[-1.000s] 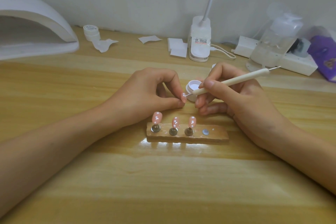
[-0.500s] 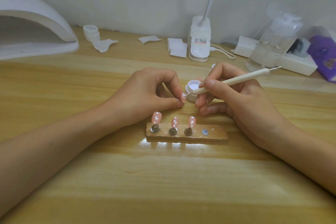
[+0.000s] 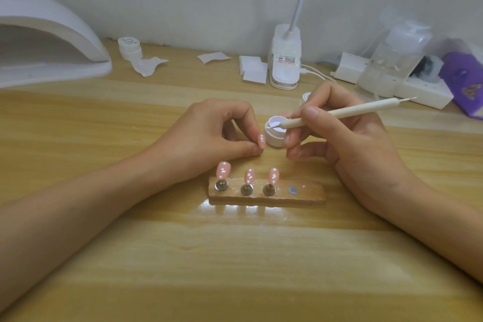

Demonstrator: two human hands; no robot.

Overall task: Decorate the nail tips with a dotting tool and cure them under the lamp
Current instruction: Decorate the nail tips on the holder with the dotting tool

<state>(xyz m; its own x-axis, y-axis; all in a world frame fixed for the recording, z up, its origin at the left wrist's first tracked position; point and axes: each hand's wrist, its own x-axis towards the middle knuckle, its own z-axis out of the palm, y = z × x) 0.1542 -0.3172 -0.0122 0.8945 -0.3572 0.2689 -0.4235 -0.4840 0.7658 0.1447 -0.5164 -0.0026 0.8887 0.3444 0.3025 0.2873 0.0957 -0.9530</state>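
I see the left hand curled, thumb and forefinger pinching a glossy pink nail tip low over the pale wooden table. Just beside it stands a small open white jar. The right hand's fingers clamp a cream dotting tool, its point in the jar's mouth.

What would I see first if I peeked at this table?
Three shiny pink nail tips with white dots stand on a wooden block in the middle. Just behind, the left hand pinches another pink nail tip while the right hand holds a cream dotting tool, tip in a small white jar.
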